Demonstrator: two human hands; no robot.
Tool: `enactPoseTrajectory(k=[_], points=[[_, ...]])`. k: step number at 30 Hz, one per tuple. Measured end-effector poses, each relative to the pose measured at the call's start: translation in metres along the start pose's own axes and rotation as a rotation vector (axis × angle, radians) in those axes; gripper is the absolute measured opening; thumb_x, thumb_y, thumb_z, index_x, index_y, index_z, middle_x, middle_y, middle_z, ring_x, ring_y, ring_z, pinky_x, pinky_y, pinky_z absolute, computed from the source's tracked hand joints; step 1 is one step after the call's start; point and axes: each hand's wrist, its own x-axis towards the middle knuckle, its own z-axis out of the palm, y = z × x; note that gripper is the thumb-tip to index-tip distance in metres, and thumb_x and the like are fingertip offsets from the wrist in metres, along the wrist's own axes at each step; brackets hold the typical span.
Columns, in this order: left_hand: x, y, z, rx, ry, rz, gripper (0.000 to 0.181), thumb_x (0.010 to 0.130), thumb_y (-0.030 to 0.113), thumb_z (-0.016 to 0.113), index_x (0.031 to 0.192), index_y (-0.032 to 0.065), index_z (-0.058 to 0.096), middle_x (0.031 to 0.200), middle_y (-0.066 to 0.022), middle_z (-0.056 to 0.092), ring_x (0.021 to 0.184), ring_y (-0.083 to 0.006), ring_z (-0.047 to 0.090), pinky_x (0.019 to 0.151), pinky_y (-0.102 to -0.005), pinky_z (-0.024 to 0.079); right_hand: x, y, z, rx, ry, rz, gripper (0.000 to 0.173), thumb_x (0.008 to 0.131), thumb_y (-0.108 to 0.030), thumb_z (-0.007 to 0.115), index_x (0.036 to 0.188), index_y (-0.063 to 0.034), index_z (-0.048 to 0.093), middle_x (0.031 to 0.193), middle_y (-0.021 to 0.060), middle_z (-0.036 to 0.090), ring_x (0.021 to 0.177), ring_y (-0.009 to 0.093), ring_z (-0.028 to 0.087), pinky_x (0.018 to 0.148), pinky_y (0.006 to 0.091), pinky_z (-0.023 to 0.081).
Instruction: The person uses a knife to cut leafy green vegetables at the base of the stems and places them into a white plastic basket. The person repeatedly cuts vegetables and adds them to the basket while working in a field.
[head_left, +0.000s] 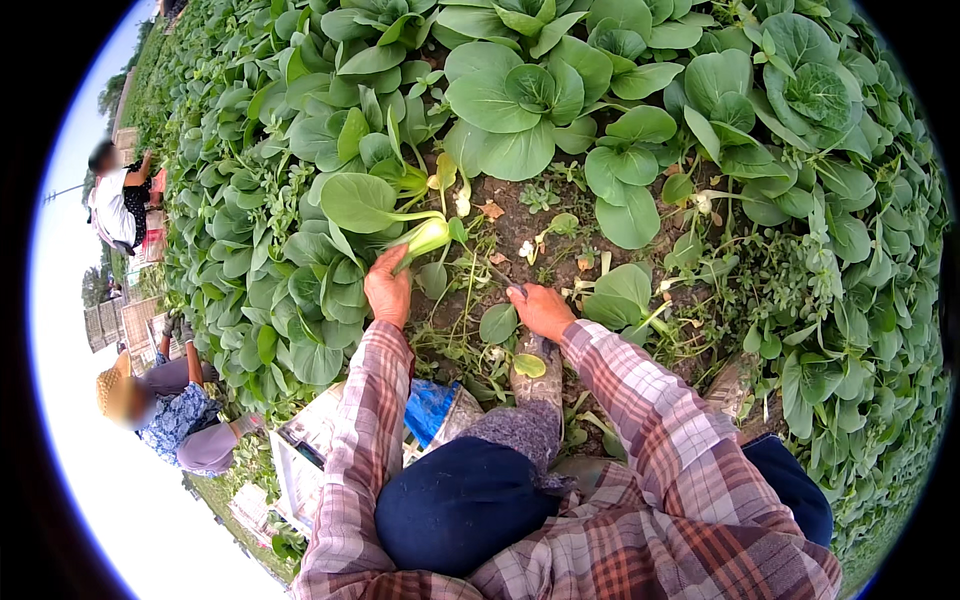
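Note:
My left hand (389, 288) grips a head of bok choy (426, 236), which lies tilted with its pale cut base towards the upper right and its leaves to the left. My right hand (543, 310) is closed around the dark handle of a knife (504, 279); the thin blade points up and left over the soil, apart from the bok choy. Between and above the hands lie bare soil, weeds and pale stem stubs (528, 249). A loose leafy piece (619, 296) rests on the ground to the right of my right hand.
Dense bok choy plants (531, 90) grow ahead and on both sides. My shoe (537, 367) stands just below my right hand. A white crate (289, 469) and blue plastic (430, 411) are at lower left. Two people are at the left, one in a straw hat (114, 386).

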Motion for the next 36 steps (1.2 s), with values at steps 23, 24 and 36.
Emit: enactPoseTrajectory(k=[23, 24, 36], points=[[-0.087, 0.249, 0.025, -0.752, -1.211, -0.092, 0.066, 0.071, 0.006, 0.076, 0.131, 0.0018, 0.051, 0.117, -0.0038, 0.062, 0.106, -0.0128, 0.058, 0.096, -0.0312, 0.047, -0.191, 0.011, -0.178, 0.259, 0.126, -0.348, 0.029, 0.079, -0.019, 0.071, 0.098, 0.0018, 0.069, 0.073, 0.0015, 0.062, 0.067, 0.008, 0.053, 0.063, 0.0271, 0.046], [-0.087, 0.253, 0.028, -0.768, -1.26, -0.107, 0.065, 0.071, 0.006, 0.076, 0.131, 0.0018, 0.052, 0.116, -0.0038, 0.062, 0.105, -0.0136, 0.059, 0.096, -0.0313, 0.047, -0.191, 0.018, -0.182, 0.288, 0.099, -0.389, 0.027, 0.08, -0.019, 0.07, 0.096, 0.0018, 0.069, 0.072, 0.001, 0.062, 0.065, 0.008, 0.052, 0.062, 0.0271, 0.046], [-0.065, 0.312, 0.063, 0.472, -0.867, 0.627, 0.042, 0.068, 0.022, 0.077, 0.102, 0.0053, 0.058, 0.096, -0.0177, 0.067, 0.083, -0.0371, 0.068, 0.073, -0.0455, 0.055, -0.199, 0.058, -0.194, 1.335, -0.017, -0.227, 0.028, 0.088, -0.023, 0.069, 0.106, -0.0031, 0.061, 0.078, 0.0015, 0.057, 0.06, 0.008, 0.052, 0.054, 0.0233, 0.042]])
